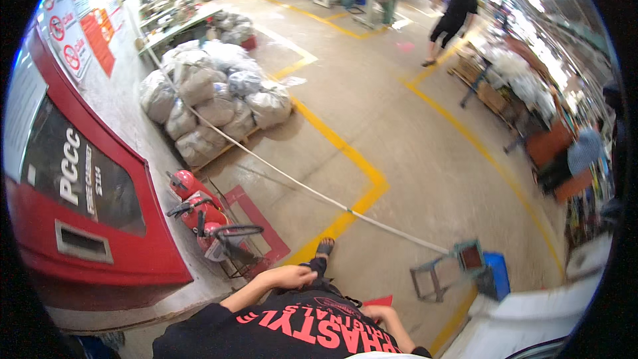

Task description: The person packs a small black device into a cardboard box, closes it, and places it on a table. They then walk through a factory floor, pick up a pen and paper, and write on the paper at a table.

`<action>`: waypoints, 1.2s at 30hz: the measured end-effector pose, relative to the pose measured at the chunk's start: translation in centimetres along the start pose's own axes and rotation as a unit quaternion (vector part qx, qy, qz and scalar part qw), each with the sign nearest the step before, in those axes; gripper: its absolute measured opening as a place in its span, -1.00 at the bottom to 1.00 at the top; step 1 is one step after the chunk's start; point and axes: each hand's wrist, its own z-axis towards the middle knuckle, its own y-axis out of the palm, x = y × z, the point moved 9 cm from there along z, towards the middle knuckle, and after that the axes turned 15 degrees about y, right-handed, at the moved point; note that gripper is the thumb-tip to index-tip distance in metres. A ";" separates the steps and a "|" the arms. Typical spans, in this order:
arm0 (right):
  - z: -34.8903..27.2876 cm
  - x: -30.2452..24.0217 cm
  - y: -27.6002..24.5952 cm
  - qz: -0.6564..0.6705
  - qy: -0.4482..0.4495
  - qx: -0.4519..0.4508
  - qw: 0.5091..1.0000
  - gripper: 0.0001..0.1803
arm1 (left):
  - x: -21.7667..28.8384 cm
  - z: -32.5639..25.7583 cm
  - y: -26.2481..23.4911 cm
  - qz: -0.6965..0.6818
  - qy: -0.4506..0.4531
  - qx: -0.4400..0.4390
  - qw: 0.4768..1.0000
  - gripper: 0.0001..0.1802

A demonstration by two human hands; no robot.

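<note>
My left hand (296, 277) hangs in front of my dark shirt, its fingers loosely bent and nothing visible in them. Lower right, my right hand (376, 312) is close to my body, fingers partly hidden, with a small red flat piece (379, 301) showing at it. What the piece is made of cannot be made out. One sandalled foot (325, 247) is stepping on the floor by the yellow line. Neither hand touches the long white pole (312, 191) that stretches across the way ahead.
Red fire extinguishers (206, 211) stand left, beside a red cabinet (153, 252). Stuffed grey bags (216, 103) are piled beyond. A small stool (469, 257) and blue bin (496, 272) are by the pole's right end. A person (457, 16) walks far off; loaded racks (512, 86) line the right.
</note>
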 end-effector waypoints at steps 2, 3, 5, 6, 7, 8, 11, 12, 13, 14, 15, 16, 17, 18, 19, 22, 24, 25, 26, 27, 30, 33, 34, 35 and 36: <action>5.2 1.6 -5.7 0.095 -0.147 -0.008 0.984 -0.48 | -0.5 5.9 -6.7 0.156 -0.023 0.145 0.977 -0.33; -7.8 -10.1 -9.3 -0.085 -0.203 0.133 0.966 -0.57 | -1.3 4.3 -8.6 0.217 -0.117 0.111 0.963 -0.31; -9.4 -11.5 -17.6 -0.013 -0.178 0.223 0.958 -0.58 | -3.5 10.2 -10.1 0.176 -0.096 -0.047 0.979 -0.31; -9.4 -12.0 -21.3 0.027 -0.168 0.264 0.949 -0.59 | -4.0 12.9 -11.9 0.150 -0.072 0.012 0.986 -0.34; -8.7 -11.8 -25.7 0.117 -0.162 0.292 0.935 -0.60 | -4.0 15.1 -13.8 0.124 -0.048 0.072 0.989 -0.38; -8.3 -12.8 -29.7 0.146 -0.170 0.303 0.926 -0.61 | -2.6 17.0 -16.6 0.100 -0.023 0.134 0.986 -0.40; -7.1 -16.5 -40.6 0.145 -0.195 0.345 0.907 -0.62 | 0.1 24.4 -23.4 0.091 -0.071 0.219 0.969 -0.51; -6.7 -18.1 -44.3 0.110 -0.194 0.364 0.904 -0.63 | 1.1 27.3 -25.8 0.093 -0.083 0.241 0.963 -0.52; -6.2 -19.6 -47.9 0.075 -0.192 0.382 0.901 -0.62 | 2.3 30.5 -28.2 0.090 -0.080 0.247 0.962 -0.55; -5.9 -21.0 -51.8 0.038 -0.189 0.402 0.895 -0.62 | 2.8 34.1 -30.3 0.091 -0.080 0.255 0.959 -0.54; -6.0 -22.8 -56.3 0.033 -0.165 0.368 0.914 -0.59 | 3.1 37.3 -32.5 0.093 -0.085 0.267 0.955 -0.54; -5.3 -24.3 -60.6 0.032 -0.171 0.367 0.914 -0.59 | 3.3 40.3 -34.5 0.094 -0.090 0.280 0.951 -0.53; -5.2 -24.7 -65.6 0.033 -0.164 0.374 0.912 -0.60 | 4.5 43.4 -36.7 0.072 -0.141 0.288 0.944 -0.52; -4.8 -26.6 -70.8 0.033 -0.172 0.379 0.909 -0.61 | 4.6 46.0 -39.4 0.054 -0.167 0.324 0.929 -0.52; -3.7 -28.1 -75.2 -0.005 -0.145 0.343 0.928 -0.62 | 4.4 48.4 -42.2 0.035 -0.194 0.360 0.912 -0.51; -0.4 -33.7 -86.4 -0.056 -0.114 0.170 0.977 -0.60 | 6.0 52.6 -50.0 0.034 -0.286 0.424 0.859 -0.51; 1.1 -36.0 -95.3 -0.033 -0.054 0.142 0.988 -0.53 | 8.2 56.0 -54.5 0.051 -0.319 0.415 0.850 -0.52; 0.6 -38.3 -99.8 -0.070 -0.037 0.186 0.979 -0.50 | 8.4 57.1 -56.8 0.030 -0.320 0.424 0.847 -0.53; 1.6 -40.8 -104.7 -0.119 -0.085 0.244 0.959 -0.50 | 7.5 58.5 -59.0 0.016 -0.317 0.426 0.847 -0.54; 2.3 -42.8 -109.4 -0.163 -0.130 0.301 0.931 -0.50 | 6.2 59.6 -61.3 0.021 -0.303 0.455 0.837 -0.57; 0.3 -51.9 -118.2 0.020 -0.185 0.222 0.957 -0.57 | 2.8 62.2 -63.9 -0.252 -0.259 0.506 0.783 -0.67; 2.1 -56.3 -126.8 0.144 -0.164 0.154 0.964 -0.67 | -0.2 66.1 -65.9 -0.387 -0.228 0.501 0.740 -0.76; 2.8 -56.8 -130.4 0.128 -0.159 0.174 0.963 -0.67 | -1.7 67.6 -66.8 -0.397 -0.282 0.467 0.738 -0.80; 3.7 -56.6 -133.9 0.108 -0.147 0.191 0.965 -0.66 | -2.3 69.8 -68.1 -0.401 -0.301 0.455 0.736 -0.79; 5.2 -54.1 -138.6 0.074 -0.122 0.250 0.958 -0.65 | -0.7 75.3 -73.5 -0.364 -0.280 0.411 0.787 -0.79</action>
